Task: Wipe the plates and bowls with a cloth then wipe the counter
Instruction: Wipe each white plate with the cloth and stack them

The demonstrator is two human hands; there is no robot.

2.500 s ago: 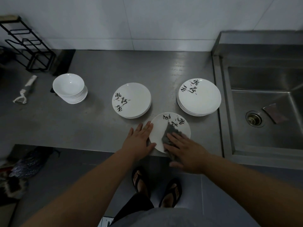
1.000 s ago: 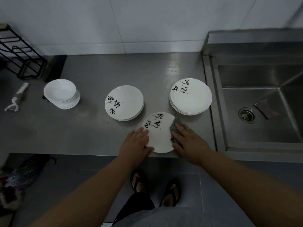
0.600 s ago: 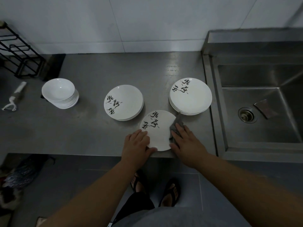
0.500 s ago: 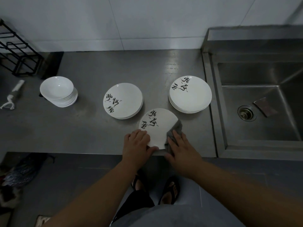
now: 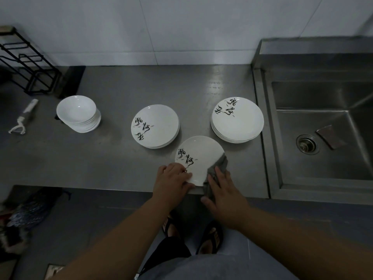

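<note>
The plate [image 5: 201, 154] lies at the front edge of the counter [image 5: 101, 158], near the left stack [image 5: 159, 124] and the right stack [image 5: 240, 122]. The left hand [image 5: 171, 181] holds its near rim with curled fingers. The right hand [image 5: 225, 194] presses the cloth [image 5: 220, 163] on the plate's right rim, with fingers straight and together. The bowls [image 5: 78, 114] stand at the far left.

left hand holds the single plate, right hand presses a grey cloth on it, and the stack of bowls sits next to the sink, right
No: in the head view the bowls stand at the far left of the counter; the stack next to the sink is plates. The left hand does hold the single plate and the right hand presses the grey cloth on it.
</note>
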